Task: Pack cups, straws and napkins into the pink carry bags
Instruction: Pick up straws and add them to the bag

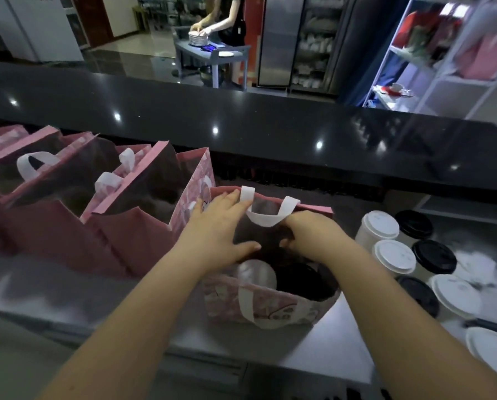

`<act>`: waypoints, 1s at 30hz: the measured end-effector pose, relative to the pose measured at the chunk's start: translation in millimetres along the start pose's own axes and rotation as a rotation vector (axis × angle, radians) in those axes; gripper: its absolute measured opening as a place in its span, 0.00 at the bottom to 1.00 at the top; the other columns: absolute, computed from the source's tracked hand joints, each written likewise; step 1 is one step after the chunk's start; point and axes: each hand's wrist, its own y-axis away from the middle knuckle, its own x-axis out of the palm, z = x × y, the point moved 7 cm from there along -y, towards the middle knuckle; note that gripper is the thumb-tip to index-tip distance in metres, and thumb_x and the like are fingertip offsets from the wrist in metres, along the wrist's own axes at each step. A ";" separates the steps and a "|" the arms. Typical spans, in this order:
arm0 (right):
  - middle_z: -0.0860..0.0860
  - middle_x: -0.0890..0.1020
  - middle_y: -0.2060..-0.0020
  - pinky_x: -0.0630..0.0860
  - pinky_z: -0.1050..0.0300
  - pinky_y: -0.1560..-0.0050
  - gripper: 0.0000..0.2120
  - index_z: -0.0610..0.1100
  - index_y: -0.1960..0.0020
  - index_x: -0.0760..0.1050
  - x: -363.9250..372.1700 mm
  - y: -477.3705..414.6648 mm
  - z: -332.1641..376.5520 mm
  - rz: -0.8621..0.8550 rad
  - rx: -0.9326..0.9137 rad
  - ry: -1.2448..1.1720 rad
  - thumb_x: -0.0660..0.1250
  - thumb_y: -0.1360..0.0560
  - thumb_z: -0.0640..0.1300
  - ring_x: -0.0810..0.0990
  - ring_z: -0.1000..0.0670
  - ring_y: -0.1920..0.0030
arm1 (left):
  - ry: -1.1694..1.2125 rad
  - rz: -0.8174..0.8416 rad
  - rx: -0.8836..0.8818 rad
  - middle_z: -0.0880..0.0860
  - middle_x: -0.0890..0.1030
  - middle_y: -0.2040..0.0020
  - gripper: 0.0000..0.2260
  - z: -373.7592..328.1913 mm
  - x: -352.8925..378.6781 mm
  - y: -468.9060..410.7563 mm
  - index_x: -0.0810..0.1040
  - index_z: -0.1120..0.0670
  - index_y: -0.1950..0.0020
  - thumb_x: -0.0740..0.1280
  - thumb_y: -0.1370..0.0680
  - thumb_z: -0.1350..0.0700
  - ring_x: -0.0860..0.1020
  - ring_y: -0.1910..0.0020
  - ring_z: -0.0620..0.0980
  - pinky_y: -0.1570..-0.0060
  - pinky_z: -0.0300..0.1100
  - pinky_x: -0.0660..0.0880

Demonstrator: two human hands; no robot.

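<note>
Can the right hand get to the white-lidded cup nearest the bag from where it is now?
Probably yes. The cup stands just right of the bag, its lid bare and nothing in between. The right hand is dipped into the bag's mouth, so it would have to lift out first.

Dim indoor light is recorded. Point glare is reflected on the black counter [270,134]. Soft blur is seen throughout; edges are bowed by wide-angle distortion.
</note>
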 end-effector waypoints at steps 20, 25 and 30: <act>0.47 0.83 0.51 0.72 0.45 0.49 0.11 0.44 0.46 0.80 -40.8 189.2 -57.0 -0.568 0.330 0.053 0.70 0.28 0.43 0.77 0.42 0.49 | -0.003 -0.136 0.342 0.50 0.72 0.42 0.19 -165.5 28.6 -2.6 0.74 0.47 0.35 0.63 0.25 0.46 0.69 0.41 0.54 0.42 0.50 0.65; 0.49 0.83 0.52 0.72 0.45 0.49 0.11 0.45 0.46 0.81 -30.3 233.6 -117.7 -0.579 0.443 0.024 0.69 0.28 0.44 0.76 0.43 0.49 | -0.036 -0.094 0.432 0.50 0.72 0.42 0.19 -239.9 59.9 -9.6 0.74 0.46 0.35 0.63 0.25 0.46 0.69 0.41 0.54 0.44 0.50 0.66; 0.49 0.83 0.49 0.72 0.46 0.49 0.11 0.45 0.45 0.80 -8.5 273.4 -191.3 -0.556 0.454 -0.018 0.69 0.27 0.45 0.76 0.43 0.47 | 0.003 -0.041 0.393 0.50 0.73 0.41 0.17 -308.6 114.0 -25.1 0.75 0.45 0.37 0.64 0.26 0.47 0.69 0.40 0.54 0.45 0.49 0.64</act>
